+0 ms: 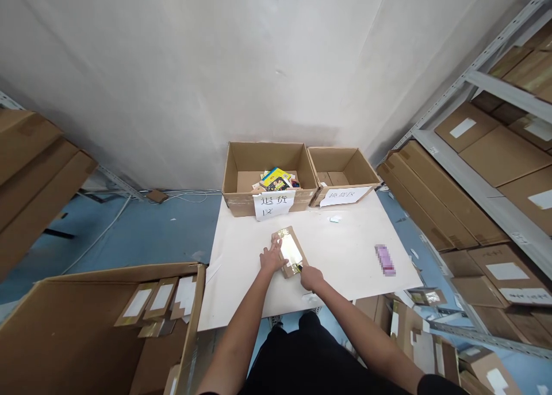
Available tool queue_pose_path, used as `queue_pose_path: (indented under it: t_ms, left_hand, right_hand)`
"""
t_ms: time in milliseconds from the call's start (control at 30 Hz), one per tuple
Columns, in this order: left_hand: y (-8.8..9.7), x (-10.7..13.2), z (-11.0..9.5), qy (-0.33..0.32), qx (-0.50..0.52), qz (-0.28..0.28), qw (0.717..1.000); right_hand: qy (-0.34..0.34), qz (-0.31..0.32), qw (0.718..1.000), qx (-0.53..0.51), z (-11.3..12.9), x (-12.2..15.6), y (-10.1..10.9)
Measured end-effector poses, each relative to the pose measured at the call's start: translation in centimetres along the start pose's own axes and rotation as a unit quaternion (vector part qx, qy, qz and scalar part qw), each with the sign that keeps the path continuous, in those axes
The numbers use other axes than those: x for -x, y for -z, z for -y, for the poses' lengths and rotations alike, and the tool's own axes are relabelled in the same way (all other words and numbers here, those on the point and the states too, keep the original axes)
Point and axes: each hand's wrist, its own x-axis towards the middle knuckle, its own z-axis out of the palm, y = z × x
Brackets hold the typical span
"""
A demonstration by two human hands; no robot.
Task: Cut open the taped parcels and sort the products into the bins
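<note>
Left grip splays over parcel while right grip clasps tool near its edge (tabletop extends rightward).

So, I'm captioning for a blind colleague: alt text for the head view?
A left hand steadies a brown cardboard parcel with a white label on a white table; the right hand holds a small, mostly hidden tool at its edge. Behind stand two open brown cardboard boxes.

Pale grey wall behind a white table, blue floor, metal shelving at the right.
</note>
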Motion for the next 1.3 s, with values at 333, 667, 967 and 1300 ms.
queue_pose_path:
  t_ms: [333, 667, 967, 1300]
  left_hand:
    - [-1.1, 0.4, -1.1, 0.014, -0.006, -0.037, 0.999]
    - [-3.2, 2.4, -4.5, 0.062, -0.075, -0.014, 0.995]
    - [-2.3, 1.1, -4.2, -0.098, -0.100, -0.040, 0.989]
    - [-3.6, -0.3, -3.1, -0.088, -0.125, -0.034, 0.988]
  right_hand:
    - [-0.053, -0.091, 0.994, 0.019, -3.3, 1.0, 2.6]
    - [-0.145, -0.154, 0.973, -0.097, -2.9, -7.2, 6.0]
    - [-0.088, -0.060, 0.920, -0.376, -8.9, -4.5, 4.2]
    - [-0.076, 0.004, 0.920, -0.385, -8.9, -4.9, 3.5]
